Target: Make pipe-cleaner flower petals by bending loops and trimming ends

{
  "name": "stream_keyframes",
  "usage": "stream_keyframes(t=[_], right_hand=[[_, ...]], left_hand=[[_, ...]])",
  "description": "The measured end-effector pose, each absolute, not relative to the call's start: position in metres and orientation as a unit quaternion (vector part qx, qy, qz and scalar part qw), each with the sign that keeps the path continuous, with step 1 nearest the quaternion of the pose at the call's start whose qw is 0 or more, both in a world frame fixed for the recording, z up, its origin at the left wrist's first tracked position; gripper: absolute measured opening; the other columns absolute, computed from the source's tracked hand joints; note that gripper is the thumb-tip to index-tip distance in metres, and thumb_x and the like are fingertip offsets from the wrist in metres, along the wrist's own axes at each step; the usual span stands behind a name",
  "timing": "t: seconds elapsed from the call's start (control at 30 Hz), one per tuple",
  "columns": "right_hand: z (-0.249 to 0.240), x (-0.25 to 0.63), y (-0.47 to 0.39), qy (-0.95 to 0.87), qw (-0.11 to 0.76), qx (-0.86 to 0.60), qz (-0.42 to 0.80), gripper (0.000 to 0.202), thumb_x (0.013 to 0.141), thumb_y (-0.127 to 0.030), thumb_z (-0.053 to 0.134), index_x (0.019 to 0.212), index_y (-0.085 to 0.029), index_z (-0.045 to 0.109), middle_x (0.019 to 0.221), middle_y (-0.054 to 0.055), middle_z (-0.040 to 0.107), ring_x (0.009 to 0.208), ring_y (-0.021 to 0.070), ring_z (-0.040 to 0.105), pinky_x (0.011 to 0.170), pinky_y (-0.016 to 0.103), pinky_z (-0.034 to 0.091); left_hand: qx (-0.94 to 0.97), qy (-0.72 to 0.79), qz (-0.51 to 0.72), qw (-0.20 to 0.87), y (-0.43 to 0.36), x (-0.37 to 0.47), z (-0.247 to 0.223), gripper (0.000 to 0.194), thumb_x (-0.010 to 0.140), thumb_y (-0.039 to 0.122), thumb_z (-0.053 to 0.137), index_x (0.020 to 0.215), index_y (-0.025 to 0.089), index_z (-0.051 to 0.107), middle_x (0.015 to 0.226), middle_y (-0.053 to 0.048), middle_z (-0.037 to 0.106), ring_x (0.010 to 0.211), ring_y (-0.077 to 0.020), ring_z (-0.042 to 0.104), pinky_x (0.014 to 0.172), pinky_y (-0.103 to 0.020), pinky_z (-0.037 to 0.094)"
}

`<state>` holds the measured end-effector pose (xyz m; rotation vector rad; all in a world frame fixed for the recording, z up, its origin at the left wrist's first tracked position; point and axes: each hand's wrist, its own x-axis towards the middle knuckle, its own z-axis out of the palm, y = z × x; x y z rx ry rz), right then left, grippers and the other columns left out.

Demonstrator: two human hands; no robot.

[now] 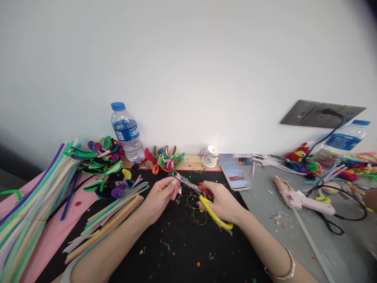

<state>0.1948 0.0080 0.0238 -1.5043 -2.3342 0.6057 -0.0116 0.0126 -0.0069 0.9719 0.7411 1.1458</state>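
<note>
My right hand [222, 198] grips a pair of scissors [217, 215] with red and yellow handles. Their blades point up and to the left, reaching the fingertips of my left hand [159, 196]. Pinched in those left fingers is a small pink fuzzy piece [176, 191], partly hidden by the fingers; it looks like bent pipe cleaner. Just beyond the blades sits a multicoloured bunch of looped pipe cleaners [167, 158]. Thin gold-coloured loops [200, 216] lie on the black mat [165, 251] beneath the scissors.
Bundles of pipe cleaners [110, 224] lie at left, near a water bottle [126, 131]. A paper cup [210, 157] and a phone [235, 173] stand along the wall. At right are a corded glue gun [309, 202], another bottle [343, 139] and scattered scraps.
</note>
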Motion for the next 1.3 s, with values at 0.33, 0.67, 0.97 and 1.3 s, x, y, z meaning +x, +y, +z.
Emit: stream_keyframes(t=[0.33, 0.67, 0.97, 1.3], right_hand=[[0.026, 0.195, 0.008, -0.804, 0.164, -0.519, 0.238, 0.033, 0.065, -0.036, 0.065, 0.059, -0.018, 0.038, 0.057, -0.007, 0.038, 0.054, 0.0079, 0.031, 0.048, 0.02, 0.021], [0.029, 0.203, 0.012, -0.82, 0.156, -0.487, 0.259, 0.03, 0.063, -0.029, 0.064, 0.058, -0.018, 0.037, 0.057, -0.008, 0.034, 0.054, 0.0074, 0.027, 0.049, 0.02, 0.02], [0.034, 0.201, 0.01, -0.842, 0.178, -0.424, 0.284, 0.034, 0.059, -0.029, 0.068, 0.058, -0.017, 0.037, 0.061, -0.008, 0.032, 0.057, 0.008, 0.024, 0.05, 0.021, 0.019], [0.028, 0.199, 0.011, -0.794, 0.183, -0.522, 0.254, 0.031, 0.066, -0.036, 0.062, 0.057, -0.018, 0.038, 0.056, -0.008, 0.034, 0.053, 0.0076, 0.027, 0.048, 0.021, 0.02]], left_hand=[[0.469, 0.359, 0.499, 0.634, 0.011, -0.012, -0.002, 0.032, 0.081, 0.034, 0.057, 0.056, 0.016, 0.055, 0.055, 0.002, 0.047, 0.055, -0.0111, 0.036, 0.057, -0.023, 0.028], [0.4, 0.286, 0.461, 0.739, 0.013, -0.017, -0.007, 0.025, 0.079, 0.029, 0.061, 0.06, 0.014, 0.058, 0.055, 0.001, 0.049, 0.057, -0.0097, 0.04, 0.06, -0.022, 0.032], [0.345, 0.203, 0.385, 0.831, 0.002, -0.021, 0.004, 0.026, 0.067, 0.019, 0.072, 0.048, 0.014, 0.056, 0.045, 0.001, 0.037, 0.06, -0.0136, 0.041, 0.057, -0.025, 0.035], [0.442, 0.326, 0.518, 0.656, 0.009, -0.01, 0.0, 0.014, 0.074, 0.026, 0.067, 0.081, 0.016, 0.06, 0.071, 0.0, 0.054, 0.062, -0.0103, 0.044, 0.058, -0.022, 0.035]])
